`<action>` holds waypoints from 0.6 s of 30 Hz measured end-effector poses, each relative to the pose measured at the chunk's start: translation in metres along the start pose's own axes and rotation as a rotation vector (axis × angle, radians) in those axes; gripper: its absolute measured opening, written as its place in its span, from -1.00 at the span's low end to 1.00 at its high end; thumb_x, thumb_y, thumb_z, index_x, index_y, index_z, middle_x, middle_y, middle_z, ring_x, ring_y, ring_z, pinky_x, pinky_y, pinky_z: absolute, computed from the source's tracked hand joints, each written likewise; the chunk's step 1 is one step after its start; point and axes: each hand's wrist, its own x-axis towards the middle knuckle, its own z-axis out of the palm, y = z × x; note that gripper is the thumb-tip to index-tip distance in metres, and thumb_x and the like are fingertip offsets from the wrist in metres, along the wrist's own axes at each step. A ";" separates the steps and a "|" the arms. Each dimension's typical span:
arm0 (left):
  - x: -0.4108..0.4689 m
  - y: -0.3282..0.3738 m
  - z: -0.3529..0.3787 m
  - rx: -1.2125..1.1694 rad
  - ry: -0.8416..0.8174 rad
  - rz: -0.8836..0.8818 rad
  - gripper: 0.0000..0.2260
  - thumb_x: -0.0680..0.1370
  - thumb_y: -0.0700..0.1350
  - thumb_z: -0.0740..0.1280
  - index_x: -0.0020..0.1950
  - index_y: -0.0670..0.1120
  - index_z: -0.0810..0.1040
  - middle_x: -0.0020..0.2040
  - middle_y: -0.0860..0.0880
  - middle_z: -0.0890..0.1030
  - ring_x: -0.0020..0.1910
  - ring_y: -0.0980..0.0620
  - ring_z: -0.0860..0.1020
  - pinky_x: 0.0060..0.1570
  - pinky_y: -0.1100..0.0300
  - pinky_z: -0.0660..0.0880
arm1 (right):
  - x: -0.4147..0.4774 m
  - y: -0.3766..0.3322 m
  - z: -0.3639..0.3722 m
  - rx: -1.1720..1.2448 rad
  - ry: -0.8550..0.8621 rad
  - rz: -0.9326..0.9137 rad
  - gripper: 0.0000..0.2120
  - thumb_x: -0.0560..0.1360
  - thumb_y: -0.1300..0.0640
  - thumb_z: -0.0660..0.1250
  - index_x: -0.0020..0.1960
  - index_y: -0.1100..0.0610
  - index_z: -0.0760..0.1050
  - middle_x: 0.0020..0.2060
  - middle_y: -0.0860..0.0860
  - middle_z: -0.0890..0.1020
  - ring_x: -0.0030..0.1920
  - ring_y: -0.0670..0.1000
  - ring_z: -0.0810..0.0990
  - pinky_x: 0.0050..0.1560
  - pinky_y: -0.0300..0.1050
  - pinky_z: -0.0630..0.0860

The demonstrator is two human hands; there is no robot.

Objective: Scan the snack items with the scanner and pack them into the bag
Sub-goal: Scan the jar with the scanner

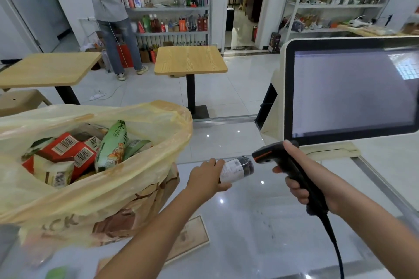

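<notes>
1. On the translucent yellow plastic bag (95, 188) I make out the large pale letters "CK" low on its front.
2. The red and cream cartons (68, 154) inside carry barcode stickers; I cannot read their digits.
3. The small round jar's white label (232, 171) is too blurred for me.

Jar (238, 169) base behind left-hand fingers (221, 163)

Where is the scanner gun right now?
In the head view, the black scanner is right of centre, gripped in the right hand just below the screen, its nose almost touching the jar held by the left hand.
</notes>
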 end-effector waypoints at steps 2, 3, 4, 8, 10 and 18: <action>-0.002 0.002 0.004 0.030 0.032 0.004 -0.45 0.48 0.20 0.30 0.35 -0.03 0.28 0.19 -0.06 0.44 0.11 -0.07 0.46 -0.06 0.10 0.40 | -0.004 -0.007 0.006 -0.037 -0.015 0.004 -0.18 0.28 -0.48 0.18 0.10 0.24 0.51 -0.50 0.02 0.35 -0.57 -0.05 0.27 -0.58 -0.23 0.24; -0.004 0.003 0.005 0.042 0.050 0.000 -0.46 0.48 0.20 0.29 0.35 -0.04 0.28 0.19 -0.07 0.43 0.11 -0.07 0.46 -0.07 0.11 0.38 | -0.005 -0.010 0.009 -0.060 -0.012 0.007 -0.17 0.29 -0.50 0.16 0.09 0.24 0.50 -0.50 0.01 0.35 -0.57 -0.05 0.27 -0.57 -0.22 0.24; -0.005 0.005 0.006 0.049 0.062 -0.010 -0.46 0.49 0.20 0.28 0.35 -0.05 0.28 0.19 -0.07 0.43 0.11 -0.07 0.45 -0.08 0.11 0.37 | -0.005 -0.012 0.011 -0.082 -0.002 0.011 -0.18 0.31 -0.50 0.14 0.09 0.23 0.50 -0.51 0.01 0.35 -0.58 -0.05 0.27 -0.57 -0.22 0.24; -0.016 0.016 0.009 0.156 0.114 -0.081 -0.45 0.55 0.19 0.19 0.38 -0.14 0.22 0.23 -0.12 0.39 0.13 -0.10 0.43 -0.08 0.12 0.33 | -0.005 -0.019 0.023 -0.144 0.035 0.018 -0.24 0.37 -0.48 0.12 0.04 0.21 0.51 -0.52 0.01 0.37 -0.59 -0.05 0.29 -0.58 -0.23 0.27; -0.020 0.020 0.014 0.179 0.140 -0.129 -0.48 0.56 0.18 0.17 0.35 -0.17 0.26 0.20 -0.12 0.41 0.09 -0.09 0.45 -0.15 0.12 0.28 | -0.003 -0.021 0.027 -0.152 0.045 0.026 -0.26 0.37 -0.48 0.13 0.02 0.20 0.51 -0.52 0.00 0.37 -0.58 -0.05 0.29 -0.58 -0.24 0.28; -0.024 0.024 0.013 0.089 0.182 -0.189 -0.52 0.56 0.17 0.18 0.29 -0.17 0.29 0.14 -0.11 0.43 0.05 -0.06 0.46 -0.21 0.15 0.28 | 0.001 -0.025 0.037 -0.139 0.064 0.042 -0.26 0.35 -0.49 0.15 0.00 0.20 0.48 -0.52 0.00 0.37 -0.57 -0.04 0.29 -0.56 -0.25 0.28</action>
